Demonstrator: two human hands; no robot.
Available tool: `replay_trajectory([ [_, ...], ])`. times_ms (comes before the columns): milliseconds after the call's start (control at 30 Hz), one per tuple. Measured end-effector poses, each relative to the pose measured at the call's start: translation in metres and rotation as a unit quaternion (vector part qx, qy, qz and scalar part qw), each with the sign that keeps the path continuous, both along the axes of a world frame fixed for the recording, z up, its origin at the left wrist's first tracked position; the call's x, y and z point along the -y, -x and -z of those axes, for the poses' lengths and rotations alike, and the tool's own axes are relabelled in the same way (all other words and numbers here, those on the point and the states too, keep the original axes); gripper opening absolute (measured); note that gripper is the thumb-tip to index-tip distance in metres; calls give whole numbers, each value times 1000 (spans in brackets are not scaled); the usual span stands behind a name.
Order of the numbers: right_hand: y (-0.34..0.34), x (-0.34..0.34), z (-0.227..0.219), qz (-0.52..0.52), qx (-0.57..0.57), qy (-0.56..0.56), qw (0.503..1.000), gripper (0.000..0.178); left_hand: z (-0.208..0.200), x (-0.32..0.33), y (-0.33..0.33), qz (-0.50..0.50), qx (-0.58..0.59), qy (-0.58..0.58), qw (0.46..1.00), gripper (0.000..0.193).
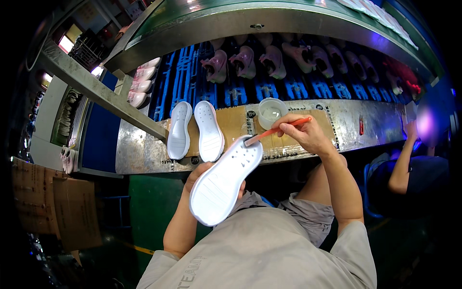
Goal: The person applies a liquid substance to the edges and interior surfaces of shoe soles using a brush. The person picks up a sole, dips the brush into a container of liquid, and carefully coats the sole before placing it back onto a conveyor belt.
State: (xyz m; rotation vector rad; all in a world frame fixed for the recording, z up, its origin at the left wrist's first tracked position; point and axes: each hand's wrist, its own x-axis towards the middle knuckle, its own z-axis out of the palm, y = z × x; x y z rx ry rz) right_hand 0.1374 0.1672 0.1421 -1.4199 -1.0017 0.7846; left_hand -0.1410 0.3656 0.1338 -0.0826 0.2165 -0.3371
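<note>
A white shoe sole [222, 185] is gripped in my left hand [198, 174], tilted up in front of my chest. Its fingers wrap round the edges, and part of that hand is hidden behind the sole. My right hand [308, 135] pinches a brush with an orange handle [296, 123]. The dark end of the brush touches the holed toe part of the sole. Just beyond my right hand stands a round, translucent white tub [272, 111] with some pale stuff inside. Two more white soles, one [179, 131] left of the other [208, 132], lie side by side on the cardboard.
Taped cardboard [231, 120] covers part of the metal bench [139, 144]. Behind it, a blue slatted conveyor [236, 93] carries several pink shoe uppers [273, 61]. A metal bar [115, 96] slants down at left. At right, a co-worker's arm [403, 161] reaches toward the bench, near a red tool [361, 126].
</note>
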Motion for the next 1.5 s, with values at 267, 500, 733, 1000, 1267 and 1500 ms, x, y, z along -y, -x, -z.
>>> replay_trajectory([
  [267, 39, 10, -17, 27, 118, -27, 992, 17, 2, -26, -32, -86, 123, -455, 878, 94],
  [500, 54, 27, -28, -25, 114, -46, 992, 15, -3, -51, -39, -175, 107, -525, 826, 100],
  [733, 69, 34, -34, 19, 84, -2, 996, 12, -20, -49, -39, -283, 63, -677, 677, 109],
  [1000, 96, 31, -36, 101, -125, 32, 987, 20, -32, -13, -30, -347, 94, -774, 522, 101],
  [1267, 110, 25, -51, 91, -259, -35, 961, 26, -25, -7, -27, -297, 157, -836, 434, 98],
  [1500, 107, 18, -38, 145, -283, -64, 946, 29, 9, -13, -19, -301, 145, -779, 530, 100],
])
